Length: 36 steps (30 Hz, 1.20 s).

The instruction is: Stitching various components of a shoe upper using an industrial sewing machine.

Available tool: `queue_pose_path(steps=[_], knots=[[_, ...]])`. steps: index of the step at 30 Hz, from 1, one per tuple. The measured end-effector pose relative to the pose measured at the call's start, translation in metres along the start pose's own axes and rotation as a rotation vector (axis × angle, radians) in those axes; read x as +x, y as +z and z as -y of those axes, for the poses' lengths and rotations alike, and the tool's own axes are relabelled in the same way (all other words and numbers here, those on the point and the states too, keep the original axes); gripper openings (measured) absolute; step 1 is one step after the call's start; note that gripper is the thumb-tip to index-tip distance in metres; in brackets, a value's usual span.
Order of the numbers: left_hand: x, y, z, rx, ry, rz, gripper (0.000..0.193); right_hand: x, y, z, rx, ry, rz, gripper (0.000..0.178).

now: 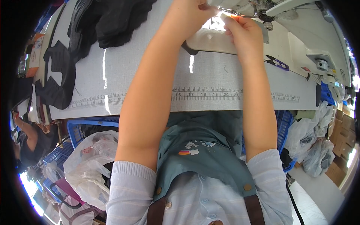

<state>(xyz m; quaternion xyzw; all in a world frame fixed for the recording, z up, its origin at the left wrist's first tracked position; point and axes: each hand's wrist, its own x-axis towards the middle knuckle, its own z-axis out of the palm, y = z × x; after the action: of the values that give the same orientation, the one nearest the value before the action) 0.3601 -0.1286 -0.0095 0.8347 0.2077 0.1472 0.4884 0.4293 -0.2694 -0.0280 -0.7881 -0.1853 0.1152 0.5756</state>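
Observation:
Both my arms reach up to the needle area of a white sewing machine (pixel 300 37) at the top right. My left hand (pixel 191 17) is closed, thumb and fingers drawn together just left of the presser foot. Close by on the right, my right hand (pixel 245 33) is closed too, its fingertips pinched near the same spot. Bright glare covers the fingertips, so whatever they hold cannot be made out. Below the hands lies the machine's pale bed plate (pixel 213 41). Purple-handled thread snips (pixel 277 63) lie right of my right forearm.
Black fabric pieces (pixel 116 22) are piled at the table's upper left, with a curved black piece (pixel 60 75) beside them. A printed ruler (pixel 204 93) runs along the front edge. Below stand a blue basket (pixel 73 131) and plastic bags (pixel 90 161). Another person (pixel 30 138) is at far left.

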Motion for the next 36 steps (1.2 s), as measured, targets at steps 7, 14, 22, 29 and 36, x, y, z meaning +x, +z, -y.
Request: queue_pose_path(steps=[7,14,22,29,36], knots=[[-0.005,-0.005,0.0,0.145,0.095,-0.019,0.029,-0.01,-0.012,0.001,0.007,-0.079,-0.022,0.024],[-0.055,-0.023,-0.012,0.341,0.191,0.084,0.016,-0.052,-0.018,0.012,-0.186,-0.659,-0.054,0.014],[-0.088,-0.036,-0.007,0.398,0.299,0.007,0.013,-0.057,-0.007,0.032,-0.361,-0.355,0.499,0.025],[-0.069,-0.024,-0.014,0.47,0.29,0.073,0.013,-0.053,-0.016,0.027,-0.298,-0.12,0.366,0.018],[-0.054,-0.016,-0.015,0.446,0.354,0.212,0.014,-0.05,-0.032,0.027,-0.233,0.085,0.433,0.022]])
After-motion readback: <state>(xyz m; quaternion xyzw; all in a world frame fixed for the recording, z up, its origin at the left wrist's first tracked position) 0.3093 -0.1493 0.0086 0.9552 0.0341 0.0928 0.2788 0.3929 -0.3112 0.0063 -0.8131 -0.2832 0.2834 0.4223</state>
